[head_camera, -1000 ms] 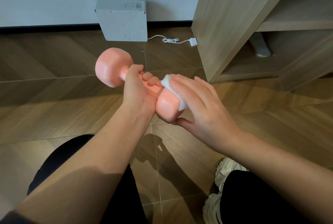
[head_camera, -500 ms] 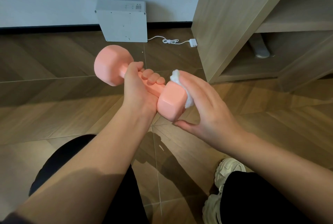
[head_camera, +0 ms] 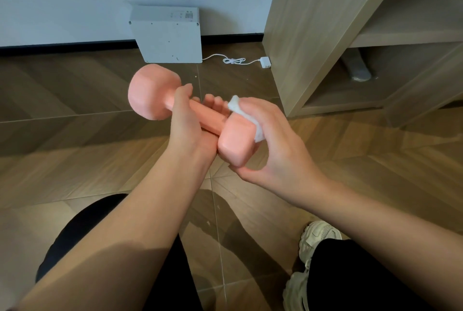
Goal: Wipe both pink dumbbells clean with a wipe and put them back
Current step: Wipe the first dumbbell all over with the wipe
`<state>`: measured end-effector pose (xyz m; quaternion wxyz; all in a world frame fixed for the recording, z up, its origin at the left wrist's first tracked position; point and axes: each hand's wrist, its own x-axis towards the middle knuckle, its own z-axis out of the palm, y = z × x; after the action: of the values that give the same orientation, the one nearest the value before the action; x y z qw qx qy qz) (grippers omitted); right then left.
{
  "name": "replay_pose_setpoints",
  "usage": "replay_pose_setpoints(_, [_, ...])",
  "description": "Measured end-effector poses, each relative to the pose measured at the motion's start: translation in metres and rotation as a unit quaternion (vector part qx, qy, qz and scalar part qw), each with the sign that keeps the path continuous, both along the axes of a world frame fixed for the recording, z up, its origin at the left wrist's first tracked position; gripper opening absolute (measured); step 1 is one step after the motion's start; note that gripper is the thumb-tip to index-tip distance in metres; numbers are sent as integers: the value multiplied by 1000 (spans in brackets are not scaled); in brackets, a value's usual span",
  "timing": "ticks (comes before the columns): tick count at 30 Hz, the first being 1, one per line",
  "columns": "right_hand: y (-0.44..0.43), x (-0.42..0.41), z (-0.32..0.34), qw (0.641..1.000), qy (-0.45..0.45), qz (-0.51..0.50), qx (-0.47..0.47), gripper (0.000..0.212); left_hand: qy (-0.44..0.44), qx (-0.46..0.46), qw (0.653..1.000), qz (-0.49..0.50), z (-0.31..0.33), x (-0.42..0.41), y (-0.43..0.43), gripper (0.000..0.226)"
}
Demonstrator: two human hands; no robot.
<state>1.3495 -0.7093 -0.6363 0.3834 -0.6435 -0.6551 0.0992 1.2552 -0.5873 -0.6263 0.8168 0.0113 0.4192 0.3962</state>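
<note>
One pink dumbbell hangs in the air above the wooden floor, lying slantwise from far left to near right. My left hand is closed around its handle. My right hand cups the near head of the dumbbell and presses a white wipe against its right side, thumb under the head. A second pink dumbbell is not in view.
A white box leans on the wall behind, with a white cable and plug beside it. A wooden shelf unit stands at the right, a grey object in its low compartment. My knees and a pale sneaker are below.
My right hand has slid the wipe round the near head of the dumbbell, from its top toward its right side. The left hand keeps its grip; the dumbbell has turned slightly.
</note>
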Motion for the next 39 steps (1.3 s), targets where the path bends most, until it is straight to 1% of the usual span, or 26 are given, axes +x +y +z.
replay_pose_setpoints(1, [1, 2, 2, 997, -68, 26, 21, 79, 14, -16, 1000, -13, -2, 0, 1, 22])
replay_pose_setpoints(3, [2, 6, 0, 978, -194, 61, 46, 71, 19, -61, 997, -41, -6, -1, 3, 26])
replay_pose_setpoints(4, [2, 6, -2, 971, -225, 65, 44, 70, 28, -82, 995, -49, -9, -2, 3, 27])
replay_pose_setpoints(6, [-1, 5, -8, 967, -244, 63, 28, 68, 64, -93, 992, -54, -13, -4, 2, 24])
replay_pose_setpoints(8, [-2, 3, -11, 971, -236, 41, 3, 76, 81, -72, 993, -45, -13, -4, 2, 25])
replay_pose_setpoints(10, [-1, 2, -11, 977, -210, 9, -21, 89, 69, -54, 996, -30, -10, -3, 3, 31])
replay_pose_setpoints(13, [0, 0, -14, 982, -181, -29, -37, 95, 56, -38, 997, -32, -7, -2, 1, 27])
replay_pose_setpoints(16, [-2, 2, -13, 982, -189, 6, -16, 92, 32, -41, 998, -22, -8, -3, 1, 32])
replay_pose_setpoints(19, [-7, 5, -9, 973, -218, 70, 29, 82, 38, -43, 998, -22, -8, -5, 1, 33])
replay_pose_setpoints(21, [-7, 6, -6, 975, -211, 66, 36, 75, 25, -33, 999, -17, -6, -4, 1, 34])
replay_pose_setpoints(22, [-6, 6, -5, 979, -196, 50, 24, 77, 14, -27, 999, -12, -5, -4, 1, 34])
replay_pose_setpoints(25, [-5, 5, -2, 991, -124, -8, -54, 97, 2, -21, 1000, -7, -4, -2, 0, 33])
replay_pose_setpoints(27, [-5, 4, -3, 993, -100, -22, -66, 101, -3, -25, 1000, -7, -3, -3, -1, 33])
replay_pose_setpoints(28, [-5, 4, -3, 992, -108, -20, -55, 99, -9, -28, 1000, -5, -3, -4, 0, 33])
replay_pose_setpoints(32, [-7, 6, -4, 981, -184, 27, 51, 72, -26, -39, 999, 5, -2, -5, 1, 35])
replay_pose_setpoints(33, [-7, 6, -4, 983, -175, 26, 51, 73, -27, -34, 999, 6, -2, -5, 1, 35])
replay_pose_setpoints(34, [-6, 7, -5, 988, -149, 16, 32, 78, -27, -24, 999, 8, -1, -5, 1, 34])
replay_pose_setpoints(37, [-4, 6, -3, 997, -20, -19, -76, 99, -30, -2, 999, 13, 1, -5, 1, 35])
replay_pose_setpoints(39, [-4, 8, -9, 996, 20, -32, -84, 102, -40, -2, 999, 16, 2, -6, 2, 36])
